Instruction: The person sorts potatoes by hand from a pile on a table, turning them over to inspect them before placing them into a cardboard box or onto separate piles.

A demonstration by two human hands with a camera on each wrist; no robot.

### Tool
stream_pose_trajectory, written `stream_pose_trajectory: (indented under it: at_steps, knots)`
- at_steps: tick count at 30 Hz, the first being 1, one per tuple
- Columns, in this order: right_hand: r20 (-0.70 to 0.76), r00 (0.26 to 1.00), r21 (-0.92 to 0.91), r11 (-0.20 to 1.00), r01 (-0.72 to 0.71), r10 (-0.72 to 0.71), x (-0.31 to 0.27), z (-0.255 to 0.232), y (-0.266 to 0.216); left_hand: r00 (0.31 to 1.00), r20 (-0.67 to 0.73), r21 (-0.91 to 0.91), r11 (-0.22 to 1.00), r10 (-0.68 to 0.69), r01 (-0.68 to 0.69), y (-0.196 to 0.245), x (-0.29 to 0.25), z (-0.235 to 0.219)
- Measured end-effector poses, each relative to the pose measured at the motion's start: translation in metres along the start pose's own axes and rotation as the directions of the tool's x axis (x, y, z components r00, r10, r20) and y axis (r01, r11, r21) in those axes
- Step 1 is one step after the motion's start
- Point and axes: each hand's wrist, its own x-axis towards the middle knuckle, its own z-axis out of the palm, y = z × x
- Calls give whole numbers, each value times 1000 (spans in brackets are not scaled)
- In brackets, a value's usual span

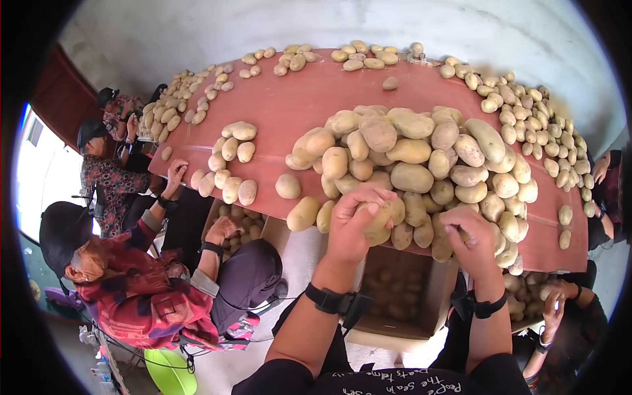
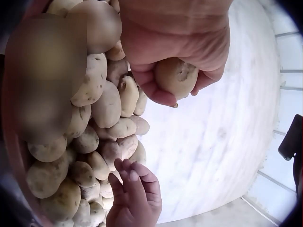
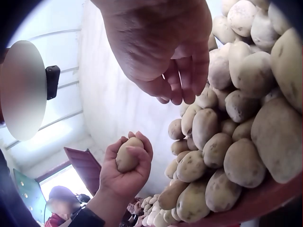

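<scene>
My left hand (image 1: 359, 220) grips a potato (image 2: 176, 78), with fingers and thumb wrapped round it at the front of a big potato pile (image 1: 411, 151). From the right wrist view the same potato (image 3: 129, 155) shows in the left palm. My right hand (image 1: 471, 240) hovers at the pile's near right edge. Its fingers are loosely bent, and nothing shows between them in the right wrist view, where the right hand (image 3: 165, 52) hangs beside the heaped potatoes (image 3: 203, 130).
The pile lies on a red table (image 1: 263, 112). Below its near edge stands a cardboard box (image 1: 424, 296) with potatoes inside. Smaller potato groups line the far edge. A person in a red patterned shirt (image 1: 145, 283) sits at left; other people sit around the table.
</scene>
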Motion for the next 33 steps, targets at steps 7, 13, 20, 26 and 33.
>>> stream_pose_trajectory:
  at_steps: [7, 13, 20, 26, 33]
  knots:
    - [154, 987, 52, 998, 45, -52, -4, 27, -2, 997, -45, -43, 997, 64, -66, 14, 2, -17]
    - [217, 976, 104, 994, -42, 19, -4, 33, -14, 998, -62, 58, 998, 30, -26, 20, 0, -14]
    - [386, 879, 630, 615, -473, 280, -10, 41, -31, 913, 360, 318, 946, -189, 71, 13, -13, 27]
    - [440, 853, 539, 677, -501, 280, -9, 29, -20, 956, 265, 94, 990, -129, 108, 9, -11, 13]
    - [181, 922, 619, 689, -376, 341, -4, 22, 7, 972, 193, 160, 981, -137, 107, 4, -6, 17]
